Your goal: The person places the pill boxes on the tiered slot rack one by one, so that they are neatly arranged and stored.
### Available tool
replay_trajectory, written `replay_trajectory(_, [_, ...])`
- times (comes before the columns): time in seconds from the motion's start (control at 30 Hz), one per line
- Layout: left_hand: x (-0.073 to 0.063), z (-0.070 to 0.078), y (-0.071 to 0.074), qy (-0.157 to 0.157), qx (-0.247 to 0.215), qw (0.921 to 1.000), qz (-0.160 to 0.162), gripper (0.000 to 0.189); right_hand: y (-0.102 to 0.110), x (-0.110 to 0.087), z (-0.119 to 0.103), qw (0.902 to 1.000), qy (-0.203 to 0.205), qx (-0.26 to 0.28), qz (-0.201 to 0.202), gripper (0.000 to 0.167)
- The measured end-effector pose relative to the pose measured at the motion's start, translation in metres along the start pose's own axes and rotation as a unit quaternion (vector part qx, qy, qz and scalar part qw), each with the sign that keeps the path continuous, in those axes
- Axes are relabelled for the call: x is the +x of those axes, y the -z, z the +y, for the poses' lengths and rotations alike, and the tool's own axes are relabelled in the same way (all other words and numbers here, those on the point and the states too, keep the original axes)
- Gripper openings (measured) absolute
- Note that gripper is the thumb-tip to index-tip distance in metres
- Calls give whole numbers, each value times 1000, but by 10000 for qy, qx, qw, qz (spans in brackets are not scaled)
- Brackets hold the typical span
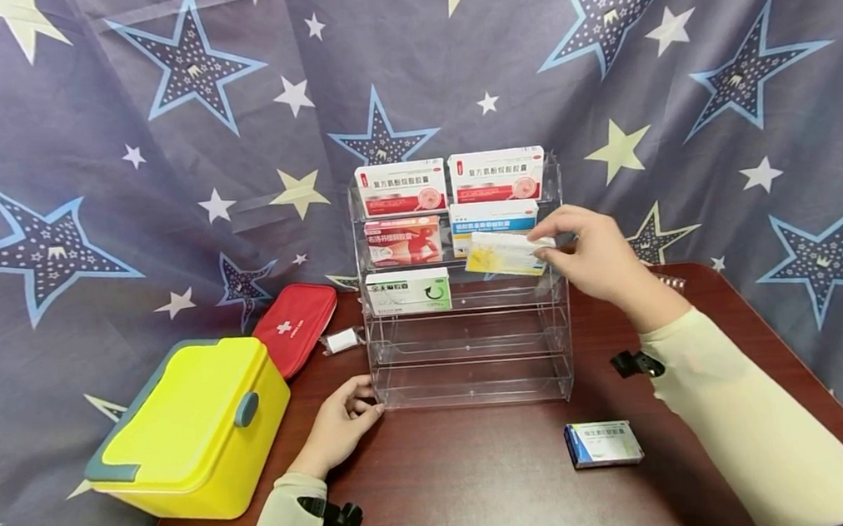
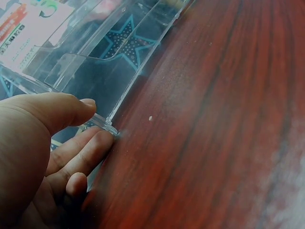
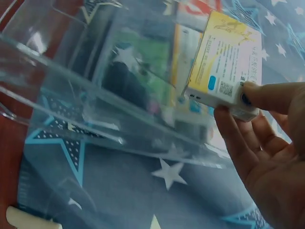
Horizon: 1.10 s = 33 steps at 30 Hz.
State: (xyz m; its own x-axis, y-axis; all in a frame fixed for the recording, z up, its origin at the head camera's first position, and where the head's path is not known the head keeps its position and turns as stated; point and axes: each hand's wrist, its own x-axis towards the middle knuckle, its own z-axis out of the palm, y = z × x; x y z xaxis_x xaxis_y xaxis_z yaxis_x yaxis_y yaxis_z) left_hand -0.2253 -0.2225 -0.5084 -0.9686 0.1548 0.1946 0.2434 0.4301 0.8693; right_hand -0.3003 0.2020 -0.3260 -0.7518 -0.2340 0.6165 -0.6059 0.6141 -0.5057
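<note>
A clear tiered display rack [image 1: 466, 347] stands upright on the table, with medicine boxes on its upper tiers. My right hand [image 1: 590, 257] pinches a yellow-and-white medicine box [image 3: 224, 62] by one end, between thumb and fingers. That box is tilted, in front of the rack's right half, just below a blue-and-white box [image 1: 493, 217]. At the rack's lower left corner my left hand [image 1: 341, 424] grips the side panel's edge, thumb on one face and fingers on the other [image 2: 88, 148]. Left of the held box, a white-and-green box [image 1: 409, 292] sits on the third tier.
Two red-and-white boxes [image 1: 401, 188] fill the top tier, with a red box [image 1: 403, 241] below. A blue-and-white box [image 1: 604, 443] lies on the table at front right. At left are a yellow lidded case [image 1: 188, 434], a red pouch [image 1: 295, 328] and a small white packet [image 1: 342, 340].
</note>
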Motion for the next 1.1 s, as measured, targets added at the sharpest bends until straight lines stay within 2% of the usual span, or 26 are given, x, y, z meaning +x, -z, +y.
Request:
replay_trajectory(0.17, [0, 0, 0, 71, -42, 10000, 35, 44, -20, 3, 0, 9995, 52, -225, -196, 21])
replay_trajectory(0.47, [3, -9, -4, 163, -26, 9998, 129, 45, -37, -1, 4, 9965, 103, -641, -525, 18])
replay_trajectory(0.63, [3, -11, -5, 153, -3, 9998, 138, 46, -41, -4, 5, 9938, -14, -827, -741, 16])
replay_trajectory(1.1, [1, 1, 1, 76, -75, 9999, -59, 46, -47, -7, 5, 9891, -189, -1083, -983, 17])
